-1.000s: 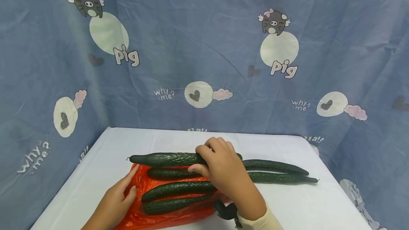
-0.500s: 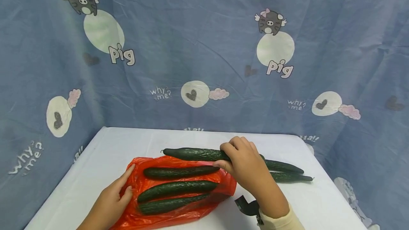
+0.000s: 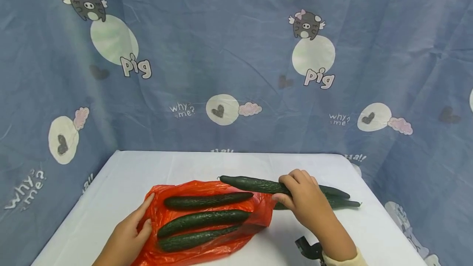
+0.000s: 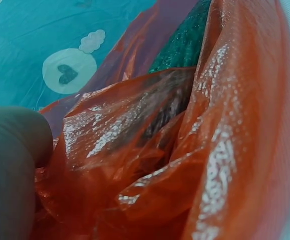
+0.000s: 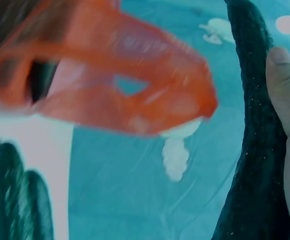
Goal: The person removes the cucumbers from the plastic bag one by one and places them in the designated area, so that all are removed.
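My right hand (image 3: 304,198) grips a long dark-green cucumber (image 3: 251,184) near its right part, raised at the right end of a red plastic bag (image 3: 260,208). In the right wrist view my thumb lies along that cucumber (image 5: 260,125), apart from the blurred bag edge (image 5: 185,95). Three cucumbers (image 3: 205,216) lie side by side within the bag. My left hand (image 3: 125,233) rests at the bag's left end, its index finger straight against the plastic and its thumb apart; the other fingers are hidden. Crumpled film (image 4: 134,165) fills much of the left wrist view.
Two more cucumbers (image 3: 340,203) lie on the white table (image 3: 192,163), partly behind my right hand. Blue patterned cloth (image 3: 229,60) rises behind the table and at both sides. A black strap piece (image 3: 309,248) hangs at my right wrist.
My right hand has carried its cucumber to the right, from above the bag's back edge to the bag's right end. My left hand has stayed at the bag's left end.
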### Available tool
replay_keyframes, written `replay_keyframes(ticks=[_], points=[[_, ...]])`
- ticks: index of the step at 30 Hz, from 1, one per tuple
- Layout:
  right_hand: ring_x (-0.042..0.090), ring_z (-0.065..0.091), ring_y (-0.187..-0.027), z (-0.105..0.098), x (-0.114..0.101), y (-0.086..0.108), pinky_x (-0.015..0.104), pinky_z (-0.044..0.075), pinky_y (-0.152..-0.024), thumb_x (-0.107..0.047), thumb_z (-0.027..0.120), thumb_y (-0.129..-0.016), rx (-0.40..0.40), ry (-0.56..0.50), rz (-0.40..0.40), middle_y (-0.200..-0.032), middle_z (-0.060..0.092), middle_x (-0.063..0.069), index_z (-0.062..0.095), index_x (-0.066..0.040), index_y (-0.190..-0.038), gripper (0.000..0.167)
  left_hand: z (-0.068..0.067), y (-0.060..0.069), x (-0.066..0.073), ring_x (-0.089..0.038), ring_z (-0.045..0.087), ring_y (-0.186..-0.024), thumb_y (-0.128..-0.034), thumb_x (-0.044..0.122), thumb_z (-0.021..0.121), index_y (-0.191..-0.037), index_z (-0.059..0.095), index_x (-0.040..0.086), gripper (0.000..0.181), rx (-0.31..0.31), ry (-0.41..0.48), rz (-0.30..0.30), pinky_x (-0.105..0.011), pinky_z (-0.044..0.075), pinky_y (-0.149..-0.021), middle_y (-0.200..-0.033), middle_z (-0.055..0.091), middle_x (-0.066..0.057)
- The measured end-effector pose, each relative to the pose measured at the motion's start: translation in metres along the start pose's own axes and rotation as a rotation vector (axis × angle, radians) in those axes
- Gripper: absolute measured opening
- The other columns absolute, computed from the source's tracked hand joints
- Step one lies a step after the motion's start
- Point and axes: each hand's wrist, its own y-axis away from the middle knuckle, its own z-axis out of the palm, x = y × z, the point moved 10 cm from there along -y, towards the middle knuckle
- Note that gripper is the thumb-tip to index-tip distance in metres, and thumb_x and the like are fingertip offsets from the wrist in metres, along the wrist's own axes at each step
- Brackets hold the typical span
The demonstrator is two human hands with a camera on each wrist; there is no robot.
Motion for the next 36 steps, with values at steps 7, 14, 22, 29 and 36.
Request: replay_keyframes(ticks=[7,14,22,29,36], points=[[0.012,0.052,-0.091,-0.001,0.037,0.027,0.040,0.047,-0.080,-0.048,0.078,-0.088,-0.016,0.040,0.038,-0.099,0.057,-0.008,0.071,-0.018,-0.113,0.040,0.000,-0.002,0.002,-0.041,0.059,-0.133,-0.1048,0.015,0.056,-0.168,0.026,0.017,0.071,-0.005,0.016,0.012,-0.052,0.059,-0.094,-0.156,0.051,-0.024],[0.010,0.051,-0.091,0.006,0.077,0.061,0.041,0.045,-0.079,-0.044,0.076,-0.092,-0.108,0.017,0.155,-0.100,0.058,-0.009,0.073,-0.017,-0.114,0.035,0.001,-0.001,0.005,-0.039,0.059,-0.133,-0.1043,0.013,0.058,-0.168,0.026,0.016,0.071,-0.005,0.013,0.028,-0.051,0.059,-0.094,-0.155,0.052,-0.024],[0.017,0.054,-0.097,0.020,0.119,0.093,0.040,0.043,-0.077,-0.045,0.074,-0.095,-0.226,0.009,0.282,-0.106,0.060,-0.005,0.073,-0.017,-0.118,0.036,0.001,0.001,0.005,-0.035,0.061,-0.129,-0.1034,0.012,0.058,-0.168,0.027,0.018,0.072,0.008,-0.012,0.031,-0.048,0.060,-0.090,-0.154,0.053,-0.023],[0.023,0.059,-0.102,0.033,0.142,0.107,0.049,0.049,-0.082,-0.043,0.076,-0.094,-0.261,-0.004,0.328,-0.108,0.063,-0.003,0.074,-0.015,-0.118,0.037,0.002,0.001,0.002,-0.037,0.061,-0.130,-0.1039,0.014,0.057,-0.168,0.026,0.017,0.071,-0.013,-0.012,0.002,-0.050,0.060,-0.092,-0.155,0.052,-0.024],[0.016,0.055,-0.093,0.049,0.147,0.112,0.048,0.050,-0.077,-0.048,0.075,-0.092,-0.311,0.042,0.312,-0.102,0.060,-0.006,0.073,-0.018,-0.116,0.038,0.000,0.002,0.002,-0.043,0.057,-0.135,-0.1042,0.013,0.058,-0.168,0.026,0.019,0.072,0.012,-0.019,0.023,-0.058,0.055,-0.098,-0.155,0.052,-0.025]])
